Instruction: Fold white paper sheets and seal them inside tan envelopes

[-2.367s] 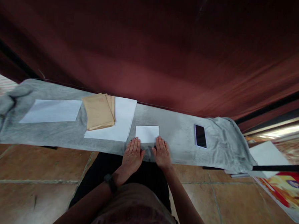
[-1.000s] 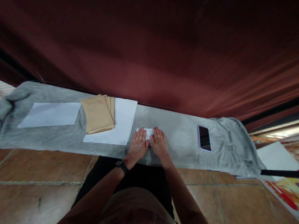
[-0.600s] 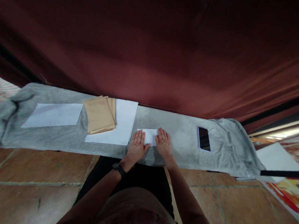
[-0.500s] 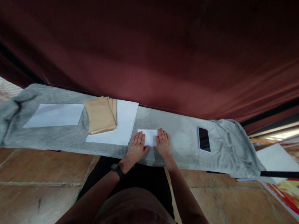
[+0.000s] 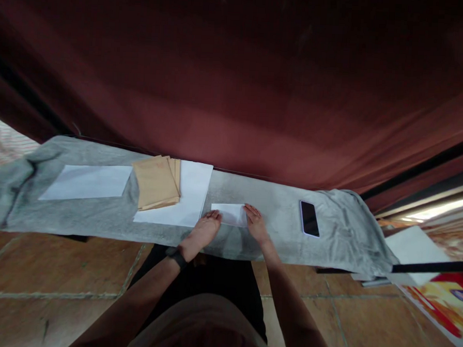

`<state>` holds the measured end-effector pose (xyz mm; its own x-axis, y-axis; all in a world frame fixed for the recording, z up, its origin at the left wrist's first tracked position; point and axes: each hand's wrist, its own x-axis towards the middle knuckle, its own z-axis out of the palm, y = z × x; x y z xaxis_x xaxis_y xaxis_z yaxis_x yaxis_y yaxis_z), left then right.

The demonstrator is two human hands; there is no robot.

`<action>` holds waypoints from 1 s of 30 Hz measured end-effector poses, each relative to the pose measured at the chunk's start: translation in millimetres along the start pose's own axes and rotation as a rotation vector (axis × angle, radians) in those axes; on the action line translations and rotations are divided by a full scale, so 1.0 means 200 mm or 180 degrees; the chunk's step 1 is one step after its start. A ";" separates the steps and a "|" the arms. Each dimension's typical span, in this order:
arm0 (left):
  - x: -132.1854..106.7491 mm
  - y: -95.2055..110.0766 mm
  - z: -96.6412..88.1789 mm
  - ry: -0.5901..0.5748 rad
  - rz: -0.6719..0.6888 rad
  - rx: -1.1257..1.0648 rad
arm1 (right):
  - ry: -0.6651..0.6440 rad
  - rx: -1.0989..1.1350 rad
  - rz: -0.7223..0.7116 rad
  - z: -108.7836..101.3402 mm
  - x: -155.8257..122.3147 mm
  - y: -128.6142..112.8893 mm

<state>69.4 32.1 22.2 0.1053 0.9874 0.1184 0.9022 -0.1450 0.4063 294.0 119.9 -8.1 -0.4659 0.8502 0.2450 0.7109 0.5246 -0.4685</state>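
A small folded sheet of white paper lies on the grey cloth in front of me, between my hands. My left hand is at its lower left corner, fingers drawn together on the edge and the thumb out of sight. On the right edge rests my right hand, palm down, its fingers stretched out over the upper right corner. Left of the hands, a stack of larger white sheets lies partly under several brown paper envelopes.
Grey cloth covers the narrow table. Another white sheet lies at the far left, a phone to the right. A dark red curtain hangs behind. Beyond the right end are white boards and a black bar.
My left hand has slid off the paper's face towards its lower left corner, its fingers drawing together. My right hand has shifted slightly outward, so more of the paper shows. The view has tilted a little.
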 end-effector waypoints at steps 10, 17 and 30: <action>0.12 -0.05 -0.18 0.0791 -0.0816 -0.2419 | -0.0149 0.0864 0.0522 -0.11 -0.05 -0.07; 0.15 -0.07 0.02 0.1073 -0.1276 -0.2659 | 0.0131 0.0373 0.1106 -0.07 0.02 -0.14; 0.24 -0.07 0.08 0.1127 -0.0884 -0.1002 | 0.0028 -0.0449 0.1704 0.00 0.00 -0.22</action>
<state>68.9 83.2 8.4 -0.3152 0.9172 0.2436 0.7015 0.0523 0.7107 263.0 95.8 13.3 -0.0162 0.9998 0.0113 0.9113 0.0194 -0.4114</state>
